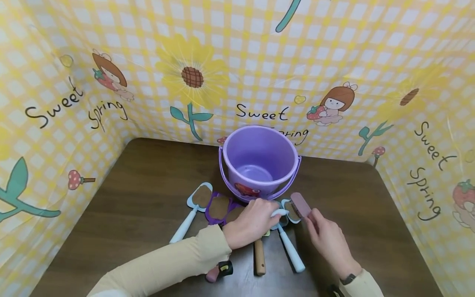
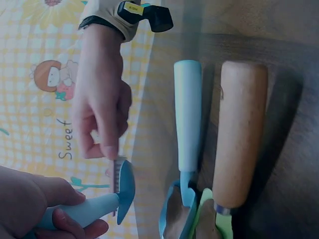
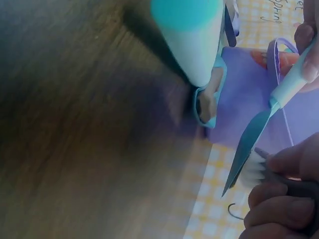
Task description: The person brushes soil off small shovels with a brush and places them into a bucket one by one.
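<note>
My left hand (image 1: 254, 220) grips the pale blue handle of a small garden trowel (image 2: 89, 210), held above the table. Its blue blade (image 3: 247, 144) points toward my right hand (image 1: 330, 237). Between thumb and fingers, my right hand holds a pink-backed brush (image 1: 301, 205). The brush's bristles (image 3: 252, 172) are against the trowel blade or very close to it. In the head view, my left hand hides part of the tools lying beneath it.
A purple bucket (image 1: 256, 152) stands behind the hands. On the dark table (image 1: 159, 161) lie a light blue tool (image 1: 183, 225), a purple-rimmed one (image 1: 207, 208), a wooden handle (image 1: 259, 258) and another light blue handle (image 1: 291, 249). A checked cloth (image 1: 230, 82) surrounds the table's back and sides.
</note>
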A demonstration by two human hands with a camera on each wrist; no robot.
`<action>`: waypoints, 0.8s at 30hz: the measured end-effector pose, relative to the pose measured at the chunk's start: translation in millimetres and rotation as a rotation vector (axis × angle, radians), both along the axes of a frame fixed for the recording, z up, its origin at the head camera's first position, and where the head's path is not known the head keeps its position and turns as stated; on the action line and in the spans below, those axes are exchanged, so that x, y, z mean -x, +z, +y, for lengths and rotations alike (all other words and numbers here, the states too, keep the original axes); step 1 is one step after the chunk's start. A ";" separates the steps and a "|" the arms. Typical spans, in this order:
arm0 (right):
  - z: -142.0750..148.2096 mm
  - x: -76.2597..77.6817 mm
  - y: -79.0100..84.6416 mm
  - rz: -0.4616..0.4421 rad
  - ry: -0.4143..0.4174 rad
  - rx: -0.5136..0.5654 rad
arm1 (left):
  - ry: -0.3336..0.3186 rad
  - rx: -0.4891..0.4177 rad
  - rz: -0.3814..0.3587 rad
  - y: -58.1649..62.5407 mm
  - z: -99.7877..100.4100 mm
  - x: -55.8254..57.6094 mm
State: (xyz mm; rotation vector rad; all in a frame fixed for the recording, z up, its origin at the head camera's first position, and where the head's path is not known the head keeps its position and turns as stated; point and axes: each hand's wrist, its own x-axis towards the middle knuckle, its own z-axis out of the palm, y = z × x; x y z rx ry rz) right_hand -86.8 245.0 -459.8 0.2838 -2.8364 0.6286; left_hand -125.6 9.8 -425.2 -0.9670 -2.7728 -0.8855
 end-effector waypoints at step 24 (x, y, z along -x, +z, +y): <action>-3.5 3.3 1.2 0.030 -0.033 0.015 | -0.024 -0.013 -0.003 -0.6 3.6 5.0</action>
